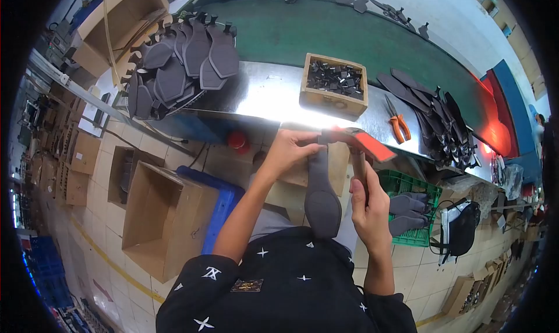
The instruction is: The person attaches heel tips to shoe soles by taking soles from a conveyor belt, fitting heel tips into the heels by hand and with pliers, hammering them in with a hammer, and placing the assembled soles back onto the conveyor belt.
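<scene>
Upright before my torso is a dark shoe sole (323,202), its wide toe end down and its narrow heel end up. My left hand (294,151) pinches at the heel end, where a small dark piece shows at the fingertips. My right hand (371,208) is wrapped round the handle of a hammer (372,145) with an orange-red head part. The hammer's head lies at the heel end, close to my left fingertips; whether it touches cannot be made out. Just beyond stands a wooden box (335,98) of small black pieces.
Soles are piled on the metal bench (262,91) at left (186,59) and right (442,117). Orange-handled pliers (399,126) lie right of the box. A green belt (326,33) runs behind. Below are a cardboard box (169,216) and a green crate (410,184) holding soles.
</scene>
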Motion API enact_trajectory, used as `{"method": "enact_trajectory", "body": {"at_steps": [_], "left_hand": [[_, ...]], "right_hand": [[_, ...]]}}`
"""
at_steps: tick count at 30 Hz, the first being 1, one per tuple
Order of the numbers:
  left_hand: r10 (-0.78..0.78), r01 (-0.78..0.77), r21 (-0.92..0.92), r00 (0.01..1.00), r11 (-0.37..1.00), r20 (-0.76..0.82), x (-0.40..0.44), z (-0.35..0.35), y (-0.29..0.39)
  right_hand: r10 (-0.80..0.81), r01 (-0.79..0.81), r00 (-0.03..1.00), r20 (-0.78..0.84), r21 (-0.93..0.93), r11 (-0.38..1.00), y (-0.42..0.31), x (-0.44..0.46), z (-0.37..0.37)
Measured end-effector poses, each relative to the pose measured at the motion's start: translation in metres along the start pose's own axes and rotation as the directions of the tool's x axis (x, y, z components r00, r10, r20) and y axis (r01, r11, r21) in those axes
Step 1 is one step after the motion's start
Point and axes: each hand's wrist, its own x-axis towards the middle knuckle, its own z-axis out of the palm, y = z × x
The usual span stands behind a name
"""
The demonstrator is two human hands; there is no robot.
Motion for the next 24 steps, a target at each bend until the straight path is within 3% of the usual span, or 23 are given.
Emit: {"method": "enact_trajectory", "body": {"at_steps": [2, 5, 6, 8, 11, 13, 14, 15, 17, 20, 23, 24], "left_hand": [[-0.089, 0.089, -0.094, 0.996, 0.992, 0.011, -0.005, -0.002, 0.009], [0.002, -0.001, -0.047, 1.0, 0.999, 0.021, 0.004, 0.003, -0.004], [0.0, -0.001, 0.043, 1.0, 0.999, 0.023, 0.001, 0.001, -0.004], [-0.001, -0.004, 0.214, 1.0, 0.977, 0.024, -0.002, 0.0, -0.005], [0.213, -0.173, 0.724, 0.976, 0.667, 0.037, -0.009, 0.004, -0.001], [0.109, -0.115, 0.712, 0.993, 0.693, 0.055, -0.011, 0.004, 0.001], [0.057, -0.085, 0.707, 0.996, 0.702, 0.063, -0.012, 0.005, 0.002], [0.064, -0.081, 0.686, 0.997, 0.723, 0.05, -0.009, 0.004, 0.003], [0.062, -0.093, 0.723, 0.996, 0.684, 0.069, -0.01, 0.004, 0.004], [0.061, -0.113, 0.751, 0.993, 0.651, 0.096, -0.009, 0.001, -0.005], [-0.01, -0.072, 0.738, 0.994, 0.671, 0.107, -0.008, 0.002, 0.002], [0.076, -0.121, 0.715, 0.993, 0.688, 0.095, -0.009, 0.004, -0.003]], "right_hand": [[-0.104, 0.103, 0.995, -0.001, -0.111, 0.988, -0.001, 0.002, 0.003], [-0.017, 0.019, 0.999, 0.042, -0.038, 0.999, -0.002, 0.01, -0.008], [-0.143, 0.14, 0.99, -0.018, -0.098, 0.985, -0.008, 0.01, -0.011], [-0.117, 0.107, 0.987, -0.111, -0.098, 0.99, -0.025, -0.003, -0.027], [-0.115, 0.112, 0.982, -0.152, -0.033, 0.993, -0.014, -0.013, -0.012], [-0.093, 0.096, 0.995, 0.024, -0.149, 0.984, 0.011, 0.005, 0.012], [-0.138, 0.133, 0.989, -0.053, -0.098, 0.986, 0.018, 0.007, 0.014], [-0.029, 0.029, 1.0, -0.005, -0.083, 0.996, 0.005, 0.009, 0.002], [-0.265, 0.238, 0.957, -0.121, -0.202, 0.95, -0.013, 0.012, -0.016], [-0.243, 0.212, 0.942, -0.23, -0.15, 0.966, -0.03, -0.002, -0.028], [-0.07, 0.07, 0.998, -0.003, -0.071, 0.995, 0.017, 0.002, 0.005], [-0.043, 0.042, 0.999, -0.019, -0.067, 0.997, 0.004, -0.005, -0.006]]}}
